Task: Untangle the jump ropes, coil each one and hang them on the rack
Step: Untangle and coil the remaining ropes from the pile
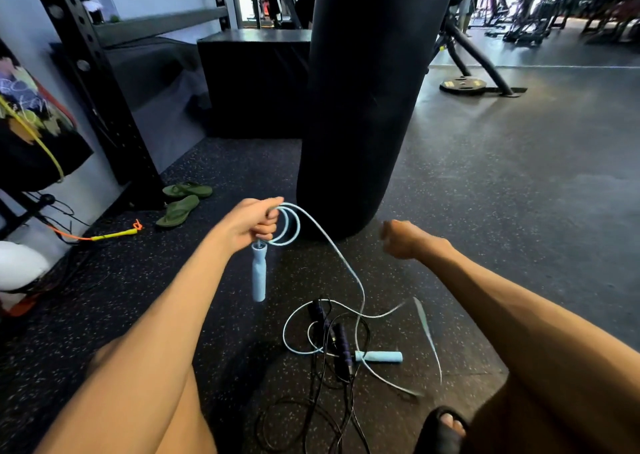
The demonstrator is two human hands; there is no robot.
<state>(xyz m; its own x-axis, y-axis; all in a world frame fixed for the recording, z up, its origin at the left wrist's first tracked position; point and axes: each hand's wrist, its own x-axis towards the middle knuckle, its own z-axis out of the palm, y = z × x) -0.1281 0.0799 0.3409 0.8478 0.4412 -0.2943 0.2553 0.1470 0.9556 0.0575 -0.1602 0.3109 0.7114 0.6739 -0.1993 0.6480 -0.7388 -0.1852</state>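
Observation:
My left hand (256,219) grips a few small loops of the light blue jump rope (289,226), and one blue handle (258,273) hangs below the fist. From the loops the rope runs down to the floor, where its second blue handle (379,356) lies. There it crosses a black jump rope with purple handles (341,342). A loose stretch of blue rope at the right is blurred. My right hand (401,239) hovers to the right, fingers curled, blurred, with no rope seen in it.
A black punching bag (363,90) hangs just beyond my hands. The black steel rack (86,55) stands at the left, with green sandals (183,200) and a yellow-orange rope (110,234) near its foot. A black box (256,79) sits behind. My sandalled foot (446,426) is at the bottom right.

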